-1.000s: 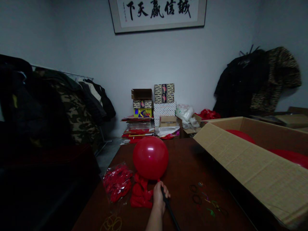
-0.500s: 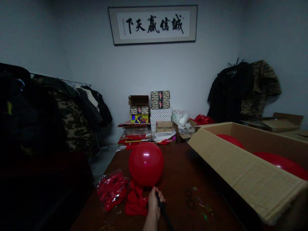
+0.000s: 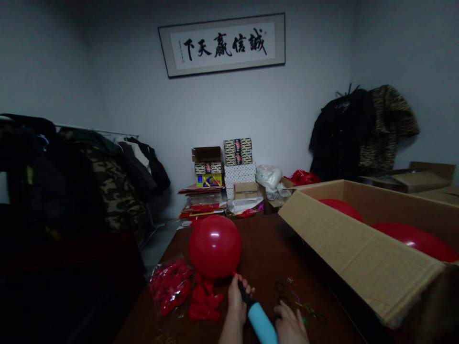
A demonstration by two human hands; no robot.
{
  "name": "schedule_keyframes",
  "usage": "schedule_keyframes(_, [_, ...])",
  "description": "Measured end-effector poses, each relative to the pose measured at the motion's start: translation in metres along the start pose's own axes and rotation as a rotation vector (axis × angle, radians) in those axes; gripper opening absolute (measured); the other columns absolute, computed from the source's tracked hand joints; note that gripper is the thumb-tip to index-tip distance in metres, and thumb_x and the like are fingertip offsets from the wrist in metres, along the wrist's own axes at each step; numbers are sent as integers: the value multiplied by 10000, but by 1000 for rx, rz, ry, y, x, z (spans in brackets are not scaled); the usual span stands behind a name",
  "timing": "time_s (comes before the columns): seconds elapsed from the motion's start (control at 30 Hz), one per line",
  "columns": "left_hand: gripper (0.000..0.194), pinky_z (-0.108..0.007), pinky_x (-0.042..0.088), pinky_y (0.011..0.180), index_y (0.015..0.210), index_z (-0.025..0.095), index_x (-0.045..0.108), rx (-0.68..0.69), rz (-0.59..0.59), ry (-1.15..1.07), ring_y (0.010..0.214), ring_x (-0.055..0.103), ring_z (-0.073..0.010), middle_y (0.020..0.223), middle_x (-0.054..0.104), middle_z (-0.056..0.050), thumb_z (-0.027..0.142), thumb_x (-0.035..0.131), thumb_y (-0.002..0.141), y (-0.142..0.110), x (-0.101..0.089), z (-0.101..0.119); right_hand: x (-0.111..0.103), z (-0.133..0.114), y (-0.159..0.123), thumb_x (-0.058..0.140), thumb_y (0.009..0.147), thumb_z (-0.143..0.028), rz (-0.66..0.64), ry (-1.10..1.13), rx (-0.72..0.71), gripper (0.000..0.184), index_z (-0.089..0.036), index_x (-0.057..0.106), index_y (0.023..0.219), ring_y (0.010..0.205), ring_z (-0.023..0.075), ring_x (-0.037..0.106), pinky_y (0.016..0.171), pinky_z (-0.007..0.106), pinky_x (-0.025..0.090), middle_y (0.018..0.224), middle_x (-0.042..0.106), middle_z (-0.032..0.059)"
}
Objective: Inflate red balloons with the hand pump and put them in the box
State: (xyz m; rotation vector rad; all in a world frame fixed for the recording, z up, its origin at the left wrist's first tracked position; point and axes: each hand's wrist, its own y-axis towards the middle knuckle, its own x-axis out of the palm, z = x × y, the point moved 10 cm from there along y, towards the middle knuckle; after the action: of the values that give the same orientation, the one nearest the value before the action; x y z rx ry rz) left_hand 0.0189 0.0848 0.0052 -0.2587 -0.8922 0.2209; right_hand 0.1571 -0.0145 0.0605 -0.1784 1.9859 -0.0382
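A round, inflated red balloon [image 3: 215, 246] stands over the table's middle, its neck pointing down toward me. My left hand [image 3: 238, 300] is closed around the balloon's neck and the black nozzle end of a hand pump. The pump's light-blue body [image 3: 261, 323] slants down to the bottom edge. Just right of it is my right hand [image 3: 291, 326], fingers stretched out and apart, close to the rubber bands [image 3: 312, 311] on the table. Whether it touches a band or the pump, I cannot tell. Left of the balloon lie limp red balloons [image 3: 205, 306] and a clear bag of red balloons [image 3: 171, 285].
A large open cardboard box [image 3: 362, 248] with inflated red balloons [image 3: 416, 240] occupies the right side. The dark wooden table [image 3: 261, 248] lies beneath. Stacked boxes [image 3: 239, 177] stand at the far wall; coats hang on a rack [image 3: 114, 134] at left.
My right hand has come into view at the lower right. The pump's blue body now shows. My left hand has shifted slightly right, still at the balloon's neck.
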Motion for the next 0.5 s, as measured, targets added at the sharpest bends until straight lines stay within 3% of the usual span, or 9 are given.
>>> schedule_keyframes(0.1, [178, -293, 478, 591, 703, 204, 425, -7, 25, -8, 459, 488, -101, 519, 452, 58, 285, 544, 807, -4, -4, 11, -6, -16, 4, 578, 579, -418, 50, -9, -22, 512, -136, 651, 1000, 1342, 321, 264, 1117, 521, 83, 1345, 477, 129])
schedule_keyframes(0.17, [161, -291, 481, 590, 713, 203, 426, 1, 52, -3, 523, 544, -122, 550, 480, 43, 272, 536, 808, -5, -8, 20, -2, -19, 2, 568, 586, -463, 55, 9, -13, 556, -136, 636, 1030, 1338, 321, 268, 1113, 529, 82, 1344, 475, 134])
schedule_keyframes(0.33, [206, -181, 276, 370, 679, 208, 388, 81, 17, 71, 348, 342, -56, 500, 389, 83, 294, 554, 765, -3, 1, 37, 23, -14, -2, 514, 666, -524, -13, 45, 18, 531, -162, 648, 1030, 1314, 335, 316, 1085, 573, 156, 1302, 520, 135])
schedule_keyframes(0.5, [207, -177, 179, 340, 648, 217, 365, 130, 34, 197, 327, 302, -60, 458, 355, 87, 304, 536, 724, -1, 14, 43, 28, -10, -5, 556, 678, -508, 8, 79, -10, 499, -167, 649, 1030, 1312, 337, 322, 1090, 580, 145, 1252, 564, 122])
